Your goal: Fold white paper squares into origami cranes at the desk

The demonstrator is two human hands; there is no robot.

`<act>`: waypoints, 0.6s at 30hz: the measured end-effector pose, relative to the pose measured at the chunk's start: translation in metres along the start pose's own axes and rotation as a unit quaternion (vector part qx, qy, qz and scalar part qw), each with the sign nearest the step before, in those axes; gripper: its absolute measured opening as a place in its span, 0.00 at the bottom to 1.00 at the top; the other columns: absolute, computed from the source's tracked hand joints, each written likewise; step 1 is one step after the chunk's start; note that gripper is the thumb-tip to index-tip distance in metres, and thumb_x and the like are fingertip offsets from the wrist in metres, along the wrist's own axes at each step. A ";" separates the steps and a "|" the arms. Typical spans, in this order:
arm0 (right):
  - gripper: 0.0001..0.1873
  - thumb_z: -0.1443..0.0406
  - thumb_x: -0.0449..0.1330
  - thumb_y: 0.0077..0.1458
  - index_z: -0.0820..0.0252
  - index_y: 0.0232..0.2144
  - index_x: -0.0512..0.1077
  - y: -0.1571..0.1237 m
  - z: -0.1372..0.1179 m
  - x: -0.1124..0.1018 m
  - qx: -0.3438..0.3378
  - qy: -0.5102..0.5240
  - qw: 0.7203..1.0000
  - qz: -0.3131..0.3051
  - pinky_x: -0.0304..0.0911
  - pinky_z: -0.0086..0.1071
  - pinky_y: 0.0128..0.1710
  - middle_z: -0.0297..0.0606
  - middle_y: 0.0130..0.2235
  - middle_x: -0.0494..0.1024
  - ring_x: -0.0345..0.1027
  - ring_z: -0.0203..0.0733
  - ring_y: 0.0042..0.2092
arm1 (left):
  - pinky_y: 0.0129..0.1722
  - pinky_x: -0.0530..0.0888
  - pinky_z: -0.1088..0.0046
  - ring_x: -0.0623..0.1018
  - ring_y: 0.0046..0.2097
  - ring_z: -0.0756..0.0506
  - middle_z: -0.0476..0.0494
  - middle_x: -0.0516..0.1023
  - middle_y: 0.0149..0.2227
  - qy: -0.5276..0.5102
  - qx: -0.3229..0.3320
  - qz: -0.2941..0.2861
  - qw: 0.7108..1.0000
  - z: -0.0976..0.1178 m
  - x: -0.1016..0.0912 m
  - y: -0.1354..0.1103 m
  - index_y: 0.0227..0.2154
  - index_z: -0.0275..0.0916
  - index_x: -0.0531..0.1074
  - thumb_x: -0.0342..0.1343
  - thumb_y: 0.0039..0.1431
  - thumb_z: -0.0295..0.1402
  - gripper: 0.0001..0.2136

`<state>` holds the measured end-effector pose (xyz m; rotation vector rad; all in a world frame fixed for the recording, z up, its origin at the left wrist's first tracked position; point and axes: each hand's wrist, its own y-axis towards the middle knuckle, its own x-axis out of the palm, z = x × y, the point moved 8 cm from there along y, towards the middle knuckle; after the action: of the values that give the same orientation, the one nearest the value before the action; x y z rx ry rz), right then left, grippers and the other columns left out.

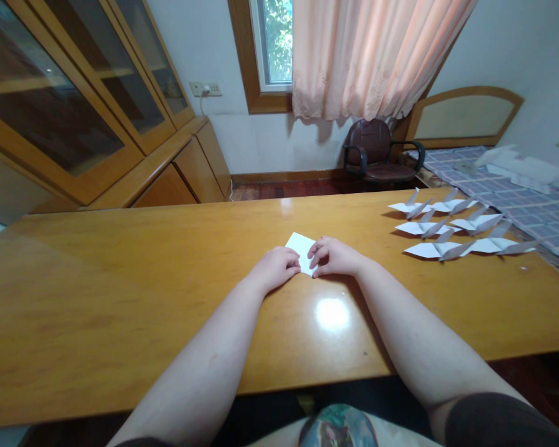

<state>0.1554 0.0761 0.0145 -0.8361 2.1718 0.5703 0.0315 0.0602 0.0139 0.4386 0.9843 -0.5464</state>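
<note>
With curled fingers the left hand [274, 268] presses the left edge of the folded white paper [302, 246], and the right hand [334, 256] pinches its right edge. The paper lies flat on the wooden table [121, 298], at 12 o'clock from the person. Paper cranes [447, 231] stand at 2 o'clock, well apart.

One left hand [274, 268] and one right hand [334, 256], with one white paper sheet [302, 247] between them; six folded paper cranes [435, 249] out to the right of the right hand; one chair [377, 152] beyond both hands; one table [121, 279] beneath them
</note>
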 end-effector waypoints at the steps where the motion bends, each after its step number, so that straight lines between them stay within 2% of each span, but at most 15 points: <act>1: 0.10 0.58 0.71 0.40 0.53 0.28 0.81 0.000 0.000 0.000 0.000 -0.016 1.000 0.000 0.59 0.40 0.51 0.37 0.40 0.78 0.70 0.44 0.44 | 0.50 0.69 0.66 0.75 0.45 0.44 0.45 0.79 0.40 0.002 0.002 0.000 1.000 0.000 0.000 0.000 0.29 0.41 0.77 0.55 0.56 0.33 0.06; 5: 0.10 0.56 0.71 0.40 0.50 0.28 0.80 0.000 -0.001 0.001 -0.001 -0.063 0.998 0.003 0.47 0.50 0.59 0.35 0.39 0.78 0.69 0.44 0.45 | 0.49 0.69 0.66 0.75 0.45 0.44 0.46 0.79 0.41 0.002 0.007 0.004 1.000 0.000 0.001 0.001 0.29 0.41 0.77 0.56 0.56 0.32 0.06; 7: 0.10 0.56 0.71 0.41 0.50 0.27 0.80 0.000 -0.002 0.000 -0.004 -0.069 0.998 0.004 0.46 0.51 0.59 0.34 0.39 0.78 0.69 0.43 0.45 | 0.49 0.69 0.66 0.75 0.45 0.45 0.46 0.79 0.40 0.000 0.005 0.004 1.000 0.000 0.001 0.001 0.29 0.41 0.77 0.55 0.56 0.32 0.06; 12: 0.07 0.56 0.68 0.45 0.51 0.26 0.80 0.001 -0.006 0.000 -0.025 -0.051 0.998 -0.004 0.55 0.43 0.53 0.34 0.36 0.79 0.70 0.42 0.40 | 0.50 0.68 0.66 0.75 0.44 0.45 0.46 0.79 0.40 -0.002 -0.002 0.002 1.000 0.002 -0.002 0.000 0.29 0.41 0.76 0.55 0.56 0.32 0.06; 18: 0.06 0.60 0.68 0.45 0.52 0.29 0.81 0.001 -0.009 0.003 -0.032 -0.028 0.999 -0.014 0.61 0.35 0.46 0.36 0.39 0.79 0.71 0.42 0.41 | 0.48 0.69 0.66 0.75 0.44 0.45 0.46 0.79 0.40 -0.003 -0.005 0.001 1.000 0.003 -0.003 0.000 0.29 0.41 0.76 0.54 0.57 0.32 0.06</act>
<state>0.1492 0.0700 0.0183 -0.8724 2.0985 0.6446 0.0324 0.0592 0.0179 0.4283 0.9806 -0.5410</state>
